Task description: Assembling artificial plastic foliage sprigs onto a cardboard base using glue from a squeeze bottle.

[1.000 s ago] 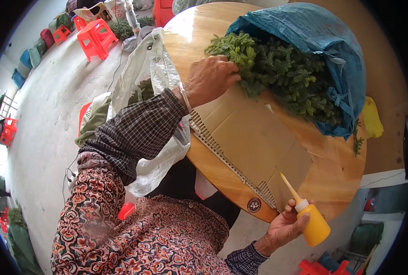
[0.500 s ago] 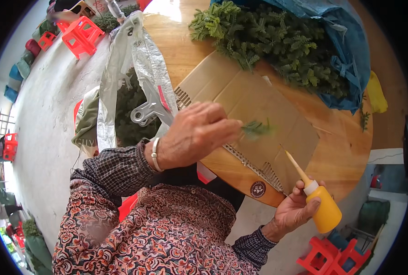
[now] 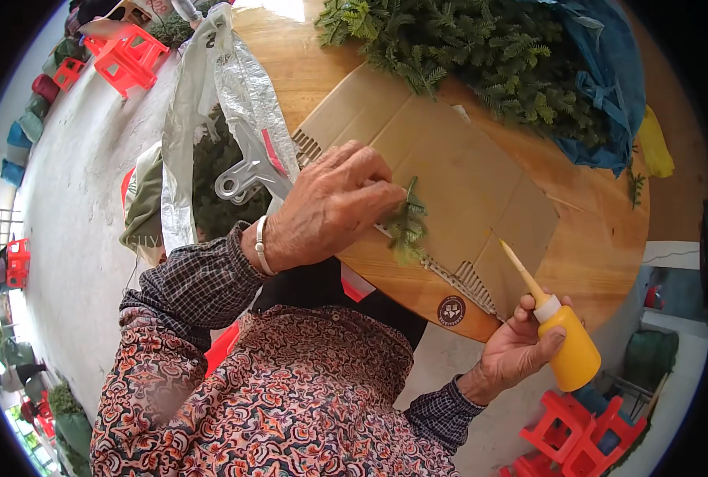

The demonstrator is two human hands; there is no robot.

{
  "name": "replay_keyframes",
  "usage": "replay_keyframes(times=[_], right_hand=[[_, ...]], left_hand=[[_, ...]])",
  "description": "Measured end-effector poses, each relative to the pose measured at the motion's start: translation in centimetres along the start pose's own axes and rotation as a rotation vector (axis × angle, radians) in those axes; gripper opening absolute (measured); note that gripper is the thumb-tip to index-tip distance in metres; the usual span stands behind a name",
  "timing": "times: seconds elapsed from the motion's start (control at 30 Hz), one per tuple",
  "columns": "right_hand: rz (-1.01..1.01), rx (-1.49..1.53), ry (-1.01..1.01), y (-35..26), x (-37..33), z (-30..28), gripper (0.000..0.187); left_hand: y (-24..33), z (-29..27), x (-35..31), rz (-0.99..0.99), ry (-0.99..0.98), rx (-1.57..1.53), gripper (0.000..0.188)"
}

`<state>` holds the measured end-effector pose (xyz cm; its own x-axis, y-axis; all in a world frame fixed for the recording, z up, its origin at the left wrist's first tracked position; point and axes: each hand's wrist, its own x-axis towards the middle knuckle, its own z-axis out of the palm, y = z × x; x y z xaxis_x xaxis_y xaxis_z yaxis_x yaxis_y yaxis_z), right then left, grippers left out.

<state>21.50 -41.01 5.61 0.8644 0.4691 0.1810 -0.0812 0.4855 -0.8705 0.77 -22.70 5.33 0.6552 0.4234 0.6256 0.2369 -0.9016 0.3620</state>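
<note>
- Green needles are shown on the small sprig (image 3: 407, 226), which is pinched at the fingertips of the left hand (image 3: 334, 203) near the lower edge of the cardboard (image 3: 465, 175); the exact contact of the fingers is partly hidden.
- Yellow plastic is gripped in the right hand (image 3: 521, 346): the squeeze bottle (image 3: 570, 346) is held tilted, fingers and thumb closed around it, its nozzle (image 3: 523, 269) pointed up and leftward over the cardboard.
- Sprig and nozzle are kept apart; whether the bottle is being squeezed cannot be told.
- More green branches (image 3: 481, 63) are heaped beyond the cardboard, partly held in the blue bag (image 3: 608, 87) on the wooden table (image 3: 601, 246).
- By judgement, one sprig is being handled while the bottle is held ready.
- For the next move, a steady pinch, a clear view of the stem and careful aim of the nozzle would be called for.
</note>
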Motion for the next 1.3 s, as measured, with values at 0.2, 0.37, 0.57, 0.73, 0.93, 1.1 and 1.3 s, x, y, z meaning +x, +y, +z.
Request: replay_keyframes(times=[0.2,0.37,0.57,0.73,0.93,1.1,1.3], right_hand=[[-0.02,-0.002,-0.013,0.3,0.1,-0.2,0.054],[-0.016,-0.004,-0.001,0.2,0.2,-0.5,0.055],[-0.013,0.009,0.014,0.1,0.2,-0.6,0.055],[-0.029,0.019,0.029,0.1,0.1,-0.3,0.056],[-0.027,0.0,0.046,0.0,-0.1,0.2,0.059],[-0.037,0.014,0.014,-0.9,-0.6,1.3,0.063],[0.009,0.026,-0.254,-1.0,-3.2,4.8,0.064]], left_hand=[[0.1,0.4,0.9,0.076,0.059,-0.028,0.014],[2.0,0.4,2.0,-0.115,-0.177,0.046,0.017],[4.3,-1.4,4.0,-0.557,-0.379,-0.181,0.02],[2.2,-2.6,3.1,-0.427,-0.14,-0.339,0.025],[0.8,-1.4,-1.1,-0.122,0.142,-0.074,0.034],[2.2,-1.5,-3.0,-0.104,-0.01,0.036,0.038],[1.9,-1.6,-3.9,-0.108,-0.072,0.045,0.044]])
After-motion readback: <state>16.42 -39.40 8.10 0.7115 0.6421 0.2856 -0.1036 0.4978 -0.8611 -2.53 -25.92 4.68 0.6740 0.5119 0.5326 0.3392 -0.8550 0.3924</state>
